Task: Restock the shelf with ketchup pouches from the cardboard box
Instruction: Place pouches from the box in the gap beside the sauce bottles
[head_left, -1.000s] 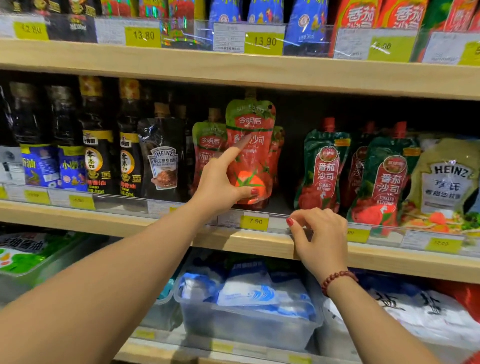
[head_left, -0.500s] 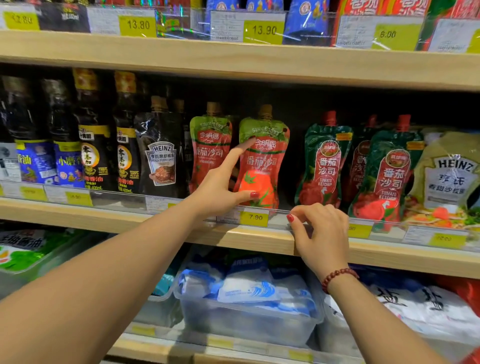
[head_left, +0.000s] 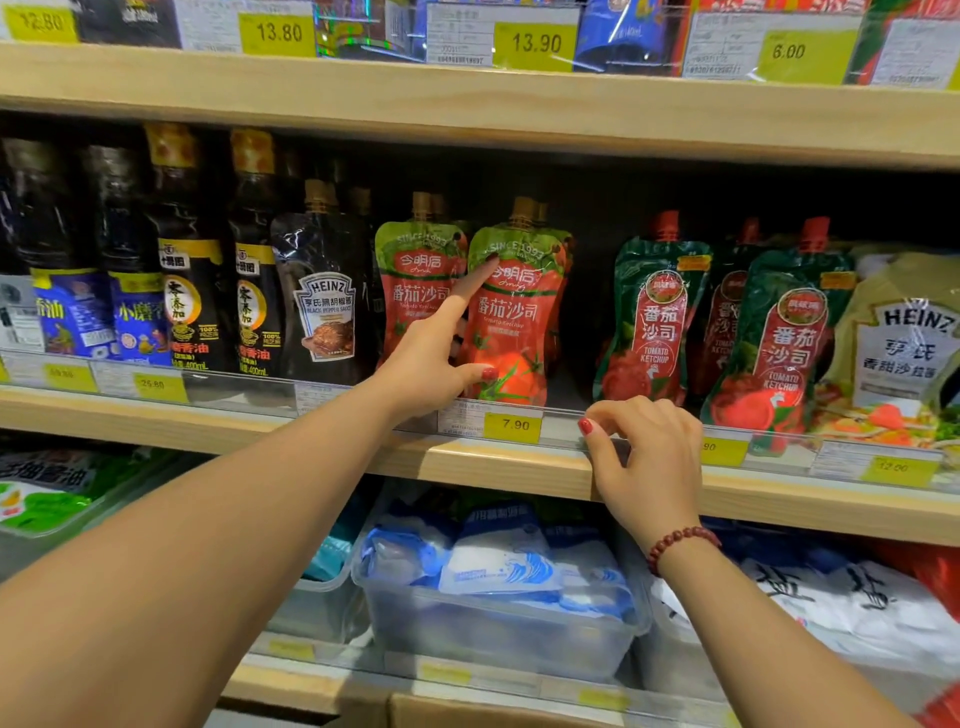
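Head view | left hand (head_left: 431, 358) pinches front ketchup pouch (head_left: 511, 317) upright on middle shelf (head_left: 493, 462), index finger against its face | right hand (head_left: 644, 457) half-curled, resting on shelf edge, holds nothing | pouch seems soft, light, slippery film; better grip near the spout | cardboard box not seen | store aisle, wooden shelves, price tags.
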